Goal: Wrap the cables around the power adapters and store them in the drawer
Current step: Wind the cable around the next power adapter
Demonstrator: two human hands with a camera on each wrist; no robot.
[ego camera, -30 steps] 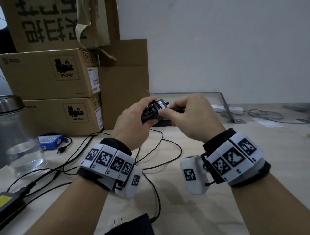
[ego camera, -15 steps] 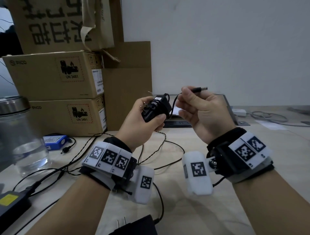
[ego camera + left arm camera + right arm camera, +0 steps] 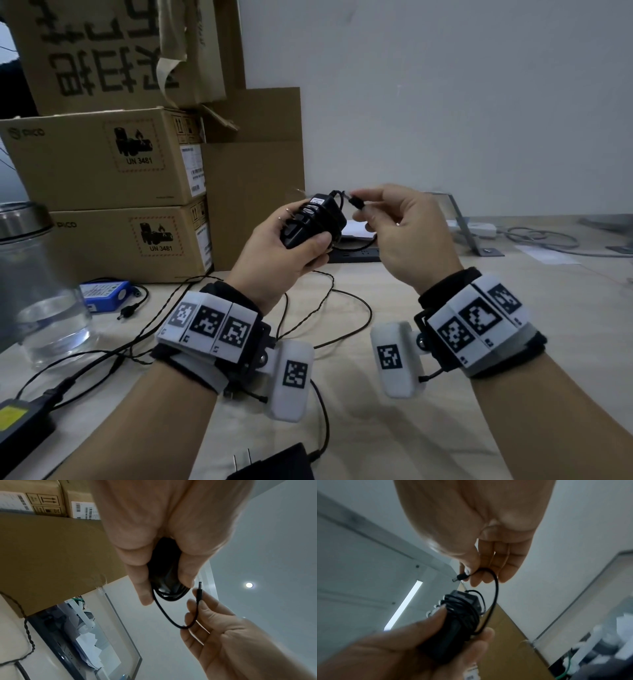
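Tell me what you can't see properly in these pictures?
- Drawer: in no view, so where the adapter goes can't be told.
- Adapter label: head view too small; in the wrist views the left hand and wound cable cover it.
- Second adapter: cut off by the head view's bottom edge.
- Brick: cut off by the left edge.
- Plug in the right hand: its tip is blurred in the right wrist view.
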